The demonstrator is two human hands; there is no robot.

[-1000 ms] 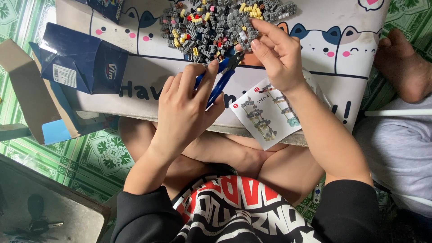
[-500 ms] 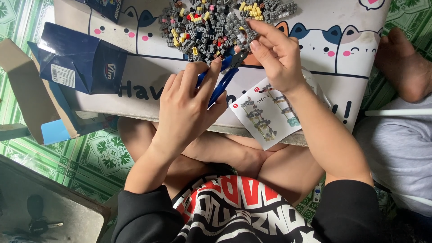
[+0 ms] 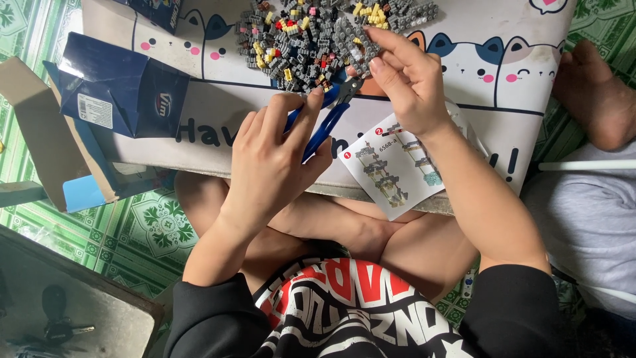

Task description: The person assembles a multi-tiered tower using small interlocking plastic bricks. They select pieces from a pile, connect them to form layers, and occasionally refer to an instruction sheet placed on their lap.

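A person sat cross-legged on a green patterned tile floor [image 3: 152,232], wearing a black top with a red and white print, bare knees tucked under a low white table printed with cartoon cats [image 3: 523,86]. Nearest the body, the left hand [image 3: 271,166] gripped the blue plastic handles of a small pair of tweezer-like pliers [image 3: 328,119], fingers wrapped firmly round them, the dark tip pointing up toward the bricks. Compared with a moment before, this hand had barely shifted; the tool lay at much the same angle. Just to the right, a folded paper instruction sheet with building diagrams [image 3: 394,166] hung over the table edge. Beyond it, the right hand [image 3: 407,83] pinched a small grey assembly of tiny bricks [image 3: 354,46] between thumb and fingertips, a narrow, closed hold, at the near edge of the heap and right by the tool's tip. That hand had edged slightly closer to the pile, suggesting the piece was being fitted rather than set aside. Farther off lay the scattered heap of tiny grey, yellow and red building bricks [image 3: 291,40]. At the left stood an opened dark blue cardboard box [image 3: 119,89]. Another person's bare foot [image 3: 596,93] rested at the far right.
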